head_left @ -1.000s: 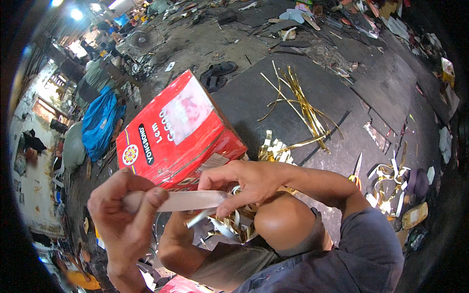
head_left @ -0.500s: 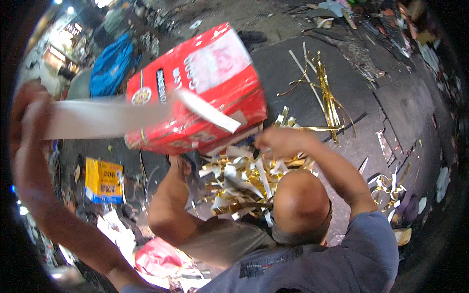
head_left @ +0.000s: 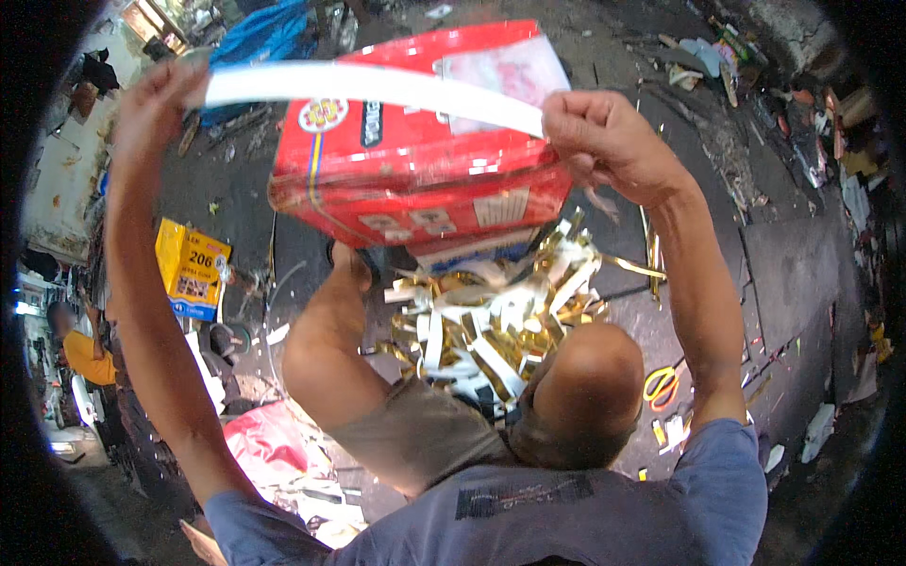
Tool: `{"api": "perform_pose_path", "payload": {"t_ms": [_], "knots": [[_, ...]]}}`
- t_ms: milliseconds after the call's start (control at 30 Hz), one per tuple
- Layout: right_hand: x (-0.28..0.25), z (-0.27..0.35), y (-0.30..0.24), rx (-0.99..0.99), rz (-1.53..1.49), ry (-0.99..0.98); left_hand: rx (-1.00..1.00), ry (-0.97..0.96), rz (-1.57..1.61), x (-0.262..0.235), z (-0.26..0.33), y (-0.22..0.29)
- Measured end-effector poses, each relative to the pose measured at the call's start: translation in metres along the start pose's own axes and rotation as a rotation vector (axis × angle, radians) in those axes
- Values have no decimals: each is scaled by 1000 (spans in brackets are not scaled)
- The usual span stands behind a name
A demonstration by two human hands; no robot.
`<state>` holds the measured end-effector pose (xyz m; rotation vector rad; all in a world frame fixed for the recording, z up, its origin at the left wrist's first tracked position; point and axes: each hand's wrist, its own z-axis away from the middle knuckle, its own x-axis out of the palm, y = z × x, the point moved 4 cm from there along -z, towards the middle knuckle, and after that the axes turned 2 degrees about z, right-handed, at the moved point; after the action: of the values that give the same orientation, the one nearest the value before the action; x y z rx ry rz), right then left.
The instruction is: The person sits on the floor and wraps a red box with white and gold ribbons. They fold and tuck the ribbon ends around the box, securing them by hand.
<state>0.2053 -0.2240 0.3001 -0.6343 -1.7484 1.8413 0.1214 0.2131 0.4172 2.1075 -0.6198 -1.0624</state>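
A long white strip (head_left: 377, 85) is stretched in a slight arch between my two hands, above a red cardboard box (head_left: 425, 165). At the upper left, my left hand (head_left: 165, 99) is closed on one end of it. The other end is pinched by my right hand (head_left: 604, 137), in front of the box's right side. Between my legs and the box lies a heap of loose white and gold strips (head_left: 481, 330). Orange-handled scissors (head_left: 662, 387) rest on the floor to the right of my knee.
A yellow and blue printed packet (head_left: 196, 274) lies on the left, with pink sheeting (head_left: 269, 443) nearer me. Behind the box is blue plastic sheeting (head_left: 255, 47). Scraps litter the dark floor on the right. A person in an orange top (head_left: 87, 357) is at the far left.
My right hand has risen from the heap and now grips the strip's other end. My left hand has moved up and inward. The view has turned, so the box appears farther right.
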Motion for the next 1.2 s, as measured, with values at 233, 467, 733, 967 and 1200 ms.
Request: {"api": "perform_pose_path", "payload": {"t_ms": [233,467,733,967,1200], "knots": [[4,-36,-40,99,527,-170,-47,16,-153,-15,8,-132],[-28,-69,-41,-66,748,-101,-424,72,-849,19,17,-129],[-16,-71,-46,-199,1037,279,457,-120,19,199,25,35],[-21,-53,-46,-234,1160,437,160,-376,376,275,60,54],[-23,-38,-46,-325,1262,383,318,-295,203,280,63,48]]}}
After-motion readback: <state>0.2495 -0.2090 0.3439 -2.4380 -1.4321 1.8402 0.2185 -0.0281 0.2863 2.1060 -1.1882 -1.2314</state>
